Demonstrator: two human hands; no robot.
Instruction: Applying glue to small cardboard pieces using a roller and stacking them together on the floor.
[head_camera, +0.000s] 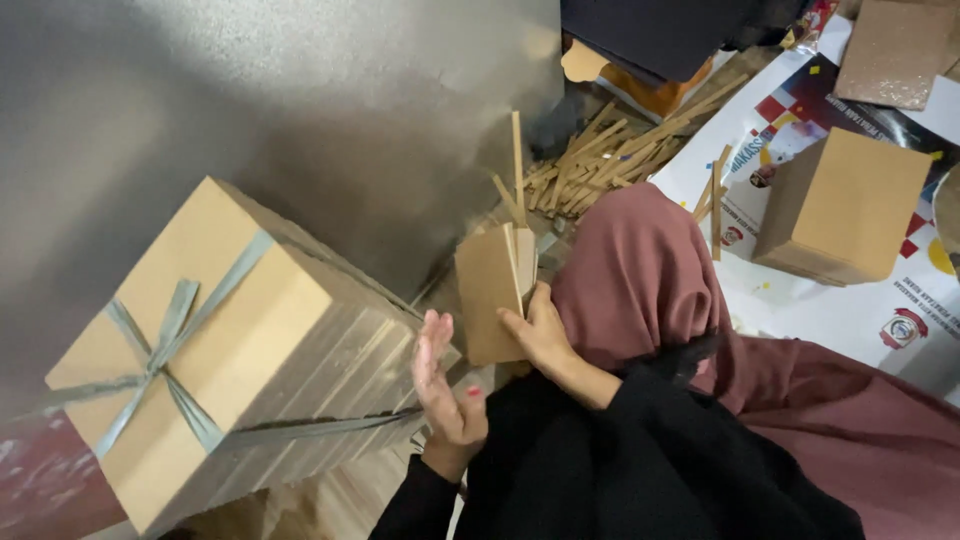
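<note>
Right hand (540, 335) fingers around cardboard sheets (492, 290)

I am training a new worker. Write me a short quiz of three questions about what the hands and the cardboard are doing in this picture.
1. True or false: the right hand grips a small stack of brown cardboard sheets.
2. What binds the large bundle of cardboard on the left? A) red rope B) grey plastic strapping C) nothing
3. Fill in: the left hand is open and held beside the ____.

Key
1. True.
2. B; the strapping crosses on top of the bundle.
3. Large bundle; whether the palm touches its side cannot be told.
</note>
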